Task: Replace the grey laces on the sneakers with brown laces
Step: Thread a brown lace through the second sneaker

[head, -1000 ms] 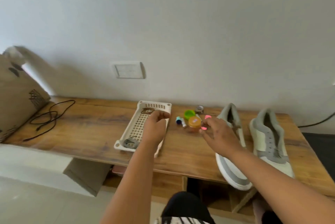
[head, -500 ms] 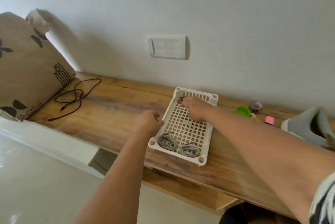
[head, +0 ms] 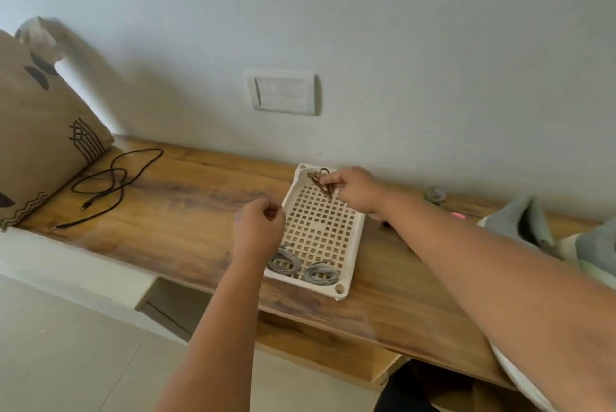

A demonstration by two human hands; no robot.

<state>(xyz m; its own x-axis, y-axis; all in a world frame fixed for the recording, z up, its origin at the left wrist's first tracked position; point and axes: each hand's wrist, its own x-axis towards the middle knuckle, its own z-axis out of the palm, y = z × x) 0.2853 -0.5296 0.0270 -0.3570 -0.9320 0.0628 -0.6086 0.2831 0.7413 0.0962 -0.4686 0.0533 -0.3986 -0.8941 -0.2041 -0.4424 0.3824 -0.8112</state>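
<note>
Already unlaced, grey laces (head: 301, 266) coiled in tray (head: 356, 238); brown laces (head: 320, 183) being picked up, relacing not started.
Right hand (head: 356, 191) pinches the brown laces at the tray's far end, bundle at its fingertips, seemingly just lifted off the grid. Left hand (head: 258, 233) is curled closed beside the tray's left rim, maybe holding a small brown bit, cannot tell. Two grey coils sit at the tray's near end, just beside the left hand. Sneaker (head: 546, 238) lies well apart at the desk's (head: 186, 211) right end; whether any lace is left on it is not visible.
</note>
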